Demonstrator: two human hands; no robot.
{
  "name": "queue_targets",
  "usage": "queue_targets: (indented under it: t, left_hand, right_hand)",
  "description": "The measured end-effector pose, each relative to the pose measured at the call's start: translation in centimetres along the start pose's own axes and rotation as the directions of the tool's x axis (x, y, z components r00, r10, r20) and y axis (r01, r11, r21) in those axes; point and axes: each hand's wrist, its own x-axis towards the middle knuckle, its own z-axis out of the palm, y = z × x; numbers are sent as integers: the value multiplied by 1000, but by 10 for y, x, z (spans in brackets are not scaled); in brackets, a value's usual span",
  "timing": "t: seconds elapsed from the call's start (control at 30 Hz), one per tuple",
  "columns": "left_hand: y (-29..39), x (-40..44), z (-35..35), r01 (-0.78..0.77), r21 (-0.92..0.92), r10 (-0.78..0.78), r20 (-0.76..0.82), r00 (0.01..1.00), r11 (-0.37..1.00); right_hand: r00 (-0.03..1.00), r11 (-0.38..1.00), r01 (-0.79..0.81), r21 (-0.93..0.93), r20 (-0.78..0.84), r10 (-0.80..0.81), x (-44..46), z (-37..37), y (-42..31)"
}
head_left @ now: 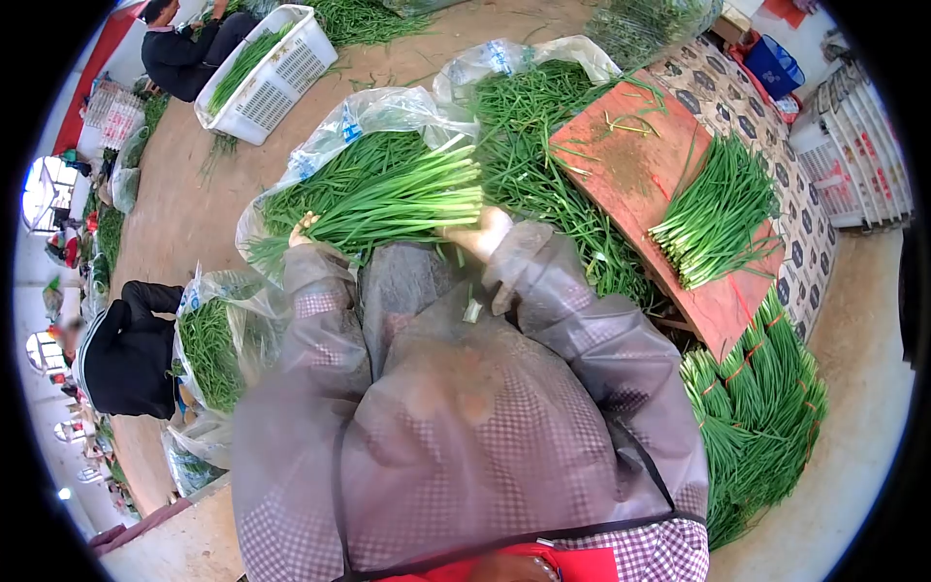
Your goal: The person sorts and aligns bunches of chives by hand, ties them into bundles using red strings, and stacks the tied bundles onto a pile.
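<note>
Bunch of garlic chives (by the look) point(407, 199) is held across the lap, above an open plastic bag point(383, 109) of loose greens — prob. so stray leaves drop back in. R hand point(482, 235) has it near the pale stem ends, fingers curled in underneath; grip looks closed on the bunch, though part is hidden. L hand point(303, 230) is at the leafy end, fingers bent against the blades, likely b/c the floppy tips need support; can't tell how tight that grip is. Stems all point R, which presumably keeps the butts level. On the R, the reddish table point(635, 209) carries another bunch point(718, 213), pale ends toward the wearer, w/in easy reach of the R hand. Bundles w/ red ties point(761, 407) lie just beyond the table's near corner — apparently stacked apart from the loose stuff. Sheer smock point(475, 417) prob. keeps clothes clean.
</note>
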Motion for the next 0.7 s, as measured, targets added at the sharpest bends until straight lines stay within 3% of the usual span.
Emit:
queue_targets:
  t: [0.07,0.1,0.13,0.2,0.23,0.27,0.3,0.33,0.37,0.47,0.53,0.57,0.63,0.67,0.7]
  left_hand:
    - [1,-5,-3,5,-50,-1,73,997,999]
    - [1,-7,-6,14,-98,0,143,990,995]
    - [1,-3,-8,14,-100,0,140,990,995]
    - [1,10,-13,-57,14,56,74,996,998]
    - [2,15,-21,-56,12,55,74,996,998]
    - [4,24,-34,35,-65,-15,285,958,997]
    - [4,33,-42,86,-99,-41,387,921,991]
    - [5,41,-50,142,-121,-66,485,872,982]
    - [5,48,-54,133,-122,-54,504,862,984]
    - [3,50,-54,59,-97,5,555,832,994]
    - [-3,27,-37,-112,-40,119,360,926,993]
    - [1,38,-46,-57,-44,71,459,885,997]
    - [5,53,-53,-112,-13,105,477,873,994]
    - [5,54,-54,-135,7,114,490,864,991]
    - [5,55,-53,-159,26,124,503,855,987]
  right_hand:
    - [978,970,94,225,-203,-47,0,12,-11]
    - [979,991,82,105,-196,-60,-9,5,-14]
    - [979,991,79,105,-193,-58,-9,7,-7]
    - [936,920,268,284,-303,-180,-5,11,12]
    - [943,917,247,312,-295,-154,-7,8,18]
    - [943,918,248,310,-296,-154,-9,5,16]
    - [974,794,143,590,-227,-7,-13,0,7]
    - [986,586,25,810,-115,117,-18,-6,-3]
    - [991,498,15,867,-79,108,-26,-11,-20]
    - [984,468,6,884,-88,154,-49,-37,-36]
    - [991,240,-25,970,57,-123,-56,-73,-19]
    - [995,257,42,965,-17,-98,-64,-88,-20]
    - [984,241,177,954,-175,-30,-73,-111,-21]
    - [990,566,121,815,-137,-14,-72,-127,-7]
    - [992,878,51,476,-126,11,-66,-128,-9]
